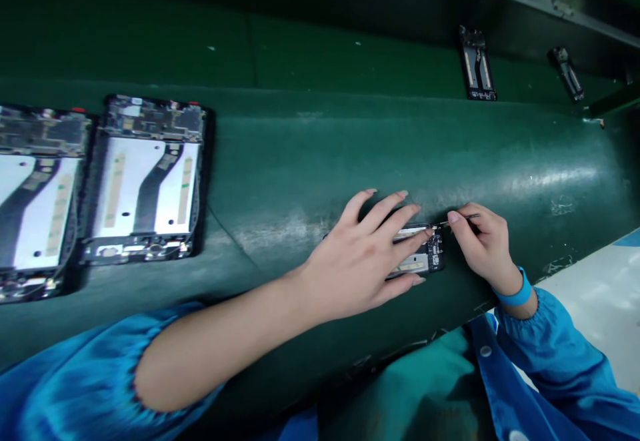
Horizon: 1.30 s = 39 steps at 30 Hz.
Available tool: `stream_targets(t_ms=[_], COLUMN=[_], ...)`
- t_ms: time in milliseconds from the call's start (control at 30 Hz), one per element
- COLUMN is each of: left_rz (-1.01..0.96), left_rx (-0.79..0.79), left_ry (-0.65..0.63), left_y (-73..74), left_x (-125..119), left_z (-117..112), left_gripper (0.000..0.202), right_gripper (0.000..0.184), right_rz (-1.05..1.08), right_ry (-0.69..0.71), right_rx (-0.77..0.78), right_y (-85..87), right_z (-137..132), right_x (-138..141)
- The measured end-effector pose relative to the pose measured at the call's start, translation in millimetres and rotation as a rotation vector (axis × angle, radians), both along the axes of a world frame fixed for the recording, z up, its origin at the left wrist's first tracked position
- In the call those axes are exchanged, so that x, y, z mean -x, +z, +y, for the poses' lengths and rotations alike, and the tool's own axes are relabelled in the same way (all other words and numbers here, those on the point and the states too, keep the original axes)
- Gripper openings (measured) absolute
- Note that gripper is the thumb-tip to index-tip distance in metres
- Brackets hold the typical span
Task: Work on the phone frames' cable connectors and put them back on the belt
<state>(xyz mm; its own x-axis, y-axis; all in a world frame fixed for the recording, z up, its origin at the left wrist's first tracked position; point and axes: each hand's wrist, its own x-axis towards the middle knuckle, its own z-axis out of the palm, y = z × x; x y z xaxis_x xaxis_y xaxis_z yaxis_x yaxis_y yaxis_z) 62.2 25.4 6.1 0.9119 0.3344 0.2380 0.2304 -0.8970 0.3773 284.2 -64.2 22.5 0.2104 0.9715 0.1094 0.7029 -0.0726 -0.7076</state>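
Observation:
An opened phone point(434, 254) lies flat on the green bench, its inner parts facing up. My left hand point(367, 251) is spread over it, fingers apart, covering much of its body. One fingertip presses near the phone's right end. My right hand point(483, 237) pinches a thin metal tool, seemingly tweezers point(445, 223), between thumb and forefinger. The tool's tip reaches the phone's upper right corner, close to my left fingertip. What the tip touches is too small to make out. A blue band circles my right wrist.
Two larger-looking opened phones, one inner phone point(150, 181) and one cut by the frame edge point(37, 194), lie at the left. Another opened phone point(479, 64) and a smaller-looking one point(569, 74) lie along the back. The green bench point(280, 141) has a front edge close to my body.

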Motion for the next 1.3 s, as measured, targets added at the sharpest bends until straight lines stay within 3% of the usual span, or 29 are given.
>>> stream_targets(t_ms=[100,200,267,400,633,733,833,967,1300], left_rz=[0.011,-0.001,-0.019,-0.042,-0.054,-0.041,0.059,0.174,0.145], left_rx=[0.008,-0.031,-0.076,-0.114,-0.068,0.018,0.211,0.453,0.549], left_ry=[0.035,0.021,0.007,0.009,0.0,-0.001,0.054,-0.006,-0.023], left_y=[0.0,-2.1,-3.8,-6.1,-2.6,7.9,17.1,16.1,13.3], left_x=[-2,-2,-1,0,-3,7,22,35,34], left_z=[-1,-3,-4,-6,-8,9,41,72,75], left_gripper=[0.051,0.049,0.046,0.044,0.043,0.037,0.027,0.022,0.023], right_gripper=[0.033,0.036,0.033,0.031,0.03,0.031,0.032,0.031,0.028], right_rz=[0.219,0.408,0.4,0.356,0.34,0.317,0.301,0.343,0.424], right_ry=[-0.103,-0.025,0.047,0.087,0.036,0.049,0.053,0.048,0.029], right_rx=[0.259,0.691,0.852,0.912,0.994,1.034,1.06,1.062,1.069], right_y=[8.5,17.7,22.0,25.4,27.8,28.6,28.4,25.6,21.8], right_z=[10,24,32,42,52,56,58,57,54], right_x=[-8,-17,-20,-15,-6,-4,-4,-8,-13])
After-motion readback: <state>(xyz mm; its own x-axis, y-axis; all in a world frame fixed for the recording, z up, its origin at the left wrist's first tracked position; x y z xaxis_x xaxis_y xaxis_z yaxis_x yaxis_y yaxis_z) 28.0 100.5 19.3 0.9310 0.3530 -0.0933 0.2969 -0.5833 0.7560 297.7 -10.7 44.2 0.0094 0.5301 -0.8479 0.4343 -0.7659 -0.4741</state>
